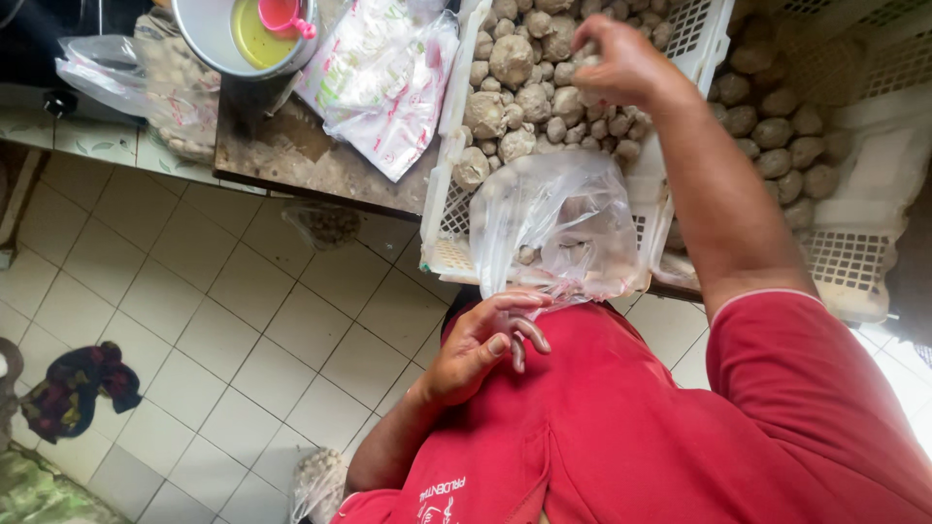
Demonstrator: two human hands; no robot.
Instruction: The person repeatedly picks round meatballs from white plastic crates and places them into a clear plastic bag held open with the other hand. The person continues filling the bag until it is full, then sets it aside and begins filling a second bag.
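Over at the edge of a worn wooden table (291, 155), the person in the red shirt (621, 427) has both hands busy. Left hand (481, 340) sits close to the chest, fingers curled and pinching the mouth of a clear plastic bag (558, 223) so it hangs open against the front of the crate. You can see a few pale round balls already inside the bag, kinda blurry through the plastic.

Right hand (621, 58) is reaching up and away over a white plastic crate (451, 194) full of greyish-beige meatballs (515, 63), fingers bunched together and closed around one or two of them, right on top of the pile. The bag is just below that hand, touching the crate's near rim.

Right of that crate there's a second white lattice crate (854, 262) with more of the same balls (777, 131), partly hidden behind the arm.

Other stuff on the table: a round metal pot (209, 39) with yellowish liquid and a pink scoop (284, 16) in it, plus a stack of clear printed plastic bags (383, 82) lying flat beside the first crate. Another filled bag (146, 78) slumps at the far left corner.

Down on the white tiled floor (194, 320) there's a dark crumpled cloth (78, 383) and a small bag of balls (320, 480) near the person's elbow.
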